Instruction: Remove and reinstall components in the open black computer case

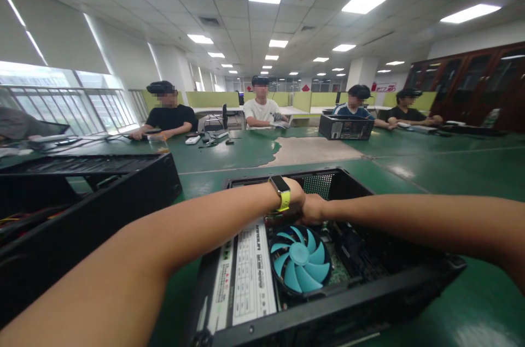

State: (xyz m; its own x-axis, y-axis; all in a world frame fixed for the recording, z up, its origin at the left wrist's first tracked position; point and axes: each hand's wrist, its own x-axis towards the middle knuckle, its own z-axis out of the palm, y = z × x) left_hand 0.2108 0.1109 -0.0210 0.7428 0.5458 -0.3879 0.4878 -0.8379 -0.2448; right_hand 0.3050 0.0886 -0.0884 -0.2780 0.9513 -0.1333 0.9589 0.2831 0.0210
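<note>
An open black computer case (328, 317) lies on the green table in front of me. Inside it are a round fan with light-blue blades (301, 259), a power supply with a white label (254, 276) and a green circuit board. My left hand (294, 193), below a watch with a yellow-green strap (283, 199), reaches into the far part of the case behind the fan. Beside it, touching or nearly touching, is my right hand (314, 209). The fingers of both hands are mostly hidden, and I cannot make out anything held.
Another black case (94, 210) stands at the left. Across the green table (410, 172) several people sit, one behind a computer case (346, 127). A plastic cup (158, 143), a white mouse (192, 140) and cables lie at the far left.
</note>
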